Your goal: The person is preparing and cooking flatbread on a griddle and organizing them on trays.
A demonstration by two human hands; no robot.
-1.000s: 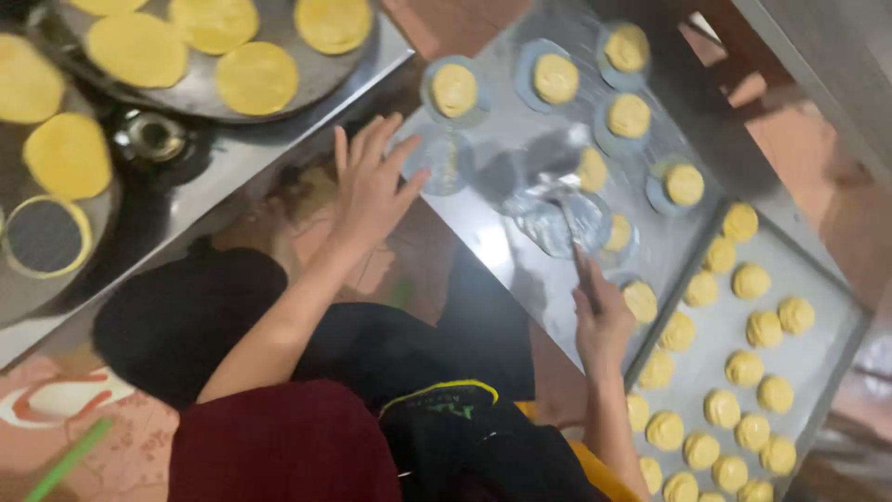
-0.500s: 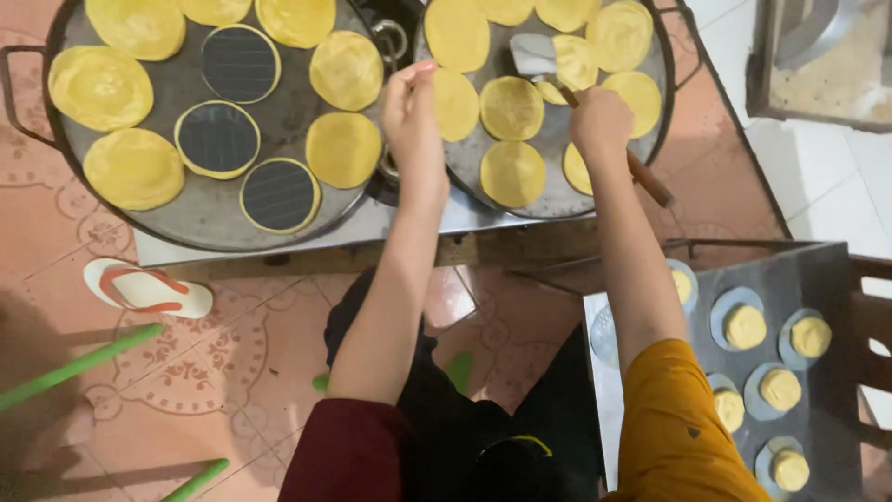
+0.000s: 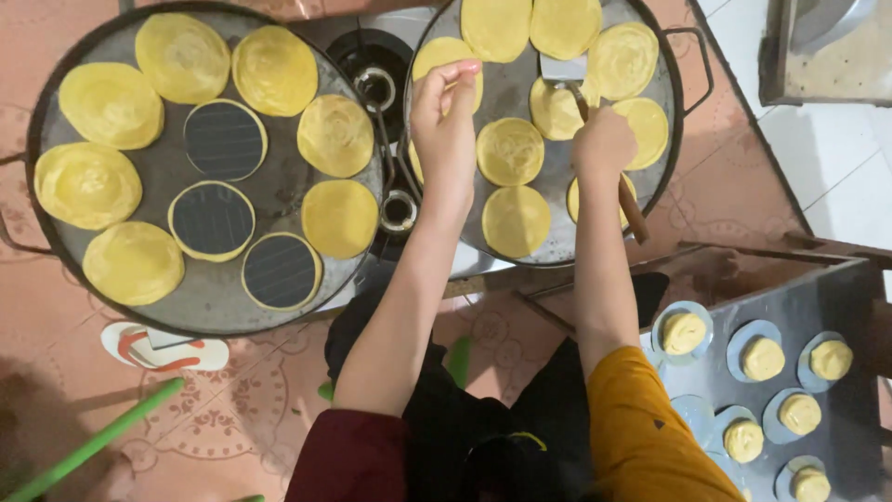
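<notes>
Two round grey griddle pans carry flat yellow breads. Over the right pan (image 3: 674, 112), my left hand (image 3: 444, 116) has its fingers pinched on the edge of a yellow flatbread (image 3: 439, 53). My right hand (image 3: 604, 141) grips the wooden handle of a metal spatula (image 3: 563, 70). Its blade lies on the pan among the breads, against another flatbread (image 3: 555, 112). More flatbreads (image 3: 509, 151) lie between my two hands.
The left pan (image 3: 200, 302) holds several flatbreads and three dark round discs (image 3: 224, 139). A stove burner (image 3: 375, 86) shows between the pans. A grey tray (image 3: 715, 390) with dough balls on round sheets stands at lower right. A sandal (image 3: 163, 349) and a green stick (image 3: 93, 442) lie on the floor.
The view swung from the dough tray to the pans. Both hands moved up over the right pan. The right hand took up the spatula and pushed it further among the breads.
</notes>
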